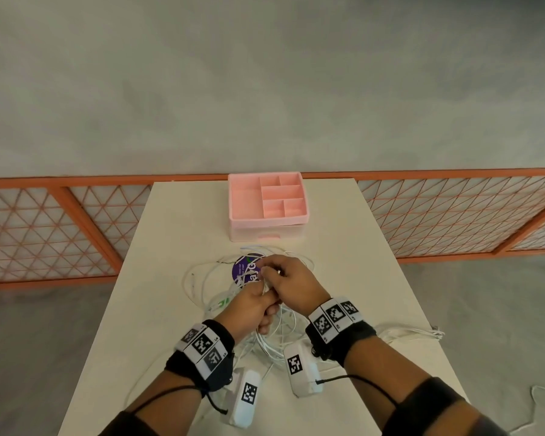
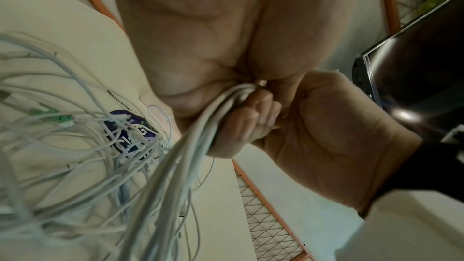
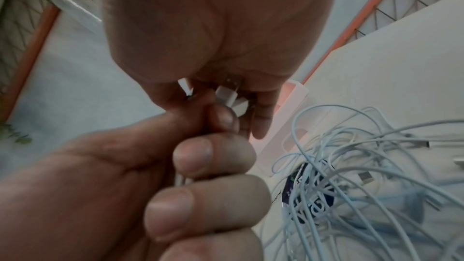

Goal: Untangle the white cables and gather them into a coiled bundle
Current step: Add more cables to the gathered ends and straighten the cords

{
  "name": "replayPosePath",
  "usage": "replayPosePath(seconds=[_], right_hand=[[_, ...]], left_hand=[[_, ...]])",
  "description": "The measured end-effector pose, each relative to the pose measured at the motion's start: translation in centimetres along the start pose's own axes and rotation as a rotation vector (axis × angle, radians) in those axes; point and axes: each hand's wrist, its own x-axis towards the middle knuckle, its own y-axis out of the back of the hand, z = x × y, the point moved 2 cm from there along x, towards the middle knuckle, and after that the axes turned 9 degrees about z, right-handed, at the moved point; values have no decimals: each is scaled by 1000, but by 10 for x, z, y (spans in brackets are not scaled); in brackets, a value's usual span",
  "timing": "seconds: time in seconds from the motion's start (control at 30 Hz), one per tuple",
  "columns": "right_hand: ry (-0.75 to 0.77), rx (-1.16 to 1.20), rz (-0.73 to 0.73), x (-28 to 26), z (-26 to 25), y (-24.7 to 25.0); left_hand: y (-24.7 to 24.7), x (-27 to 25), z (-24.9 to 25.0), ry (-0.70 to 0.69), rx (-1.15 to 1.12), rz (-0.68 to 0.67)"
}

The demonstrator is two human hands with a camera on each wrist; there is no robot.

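Note:
A tangle of white cables (image 1: 272, 338) lies on the white table (image 1: 177, 231), spread from the middle toward the near edge. My two hands meet above it. My left hand (image 1: 261, 297) grips a gathered bunch of cable strands (image 2: 191, 146), its fingers (image 3: 193, 156) curled round them. My right hand (image 1: 269, 272) pinches the white plug ends (image 3: 232, 97) at the top of the same bunch. In the left wrist view my right hand (image 2: 253, 122) shows its fingers curled against the strands. The rest of the cables (image 3: 364, 166) hang down loose and knotted onto the table.
A pink compartment box (image 1: 268, 202) stands at the table's far end. A round purple sticker (image 1: 247, 267) lies under the cables. Some strands trail over the right table edge (image 1: 416, 333). An orange mesh fence (image 1: 44, 231) runs behind, with grey floor on both sides.

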Motion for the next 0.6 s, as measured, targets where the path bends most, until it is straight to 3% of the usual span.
replayPosePath(seconds=[0.2, 0.4, 0.53, 0.6], right_hand=[[109, -119, 105, -2, -4, 2], [113, -210, 11, 0, -3, 1], [-25, 87, 30, -5, 10, 2], [-150, 258, 25, -9, 18, -1]], left_hand=[[-2, 5, -2, -26, 41, -9], [-8, 7, -4, 10, 55, 2], [-9, 6, 1, 5, -79, 44], [-5, 8, 4, 7, -215, 140]])
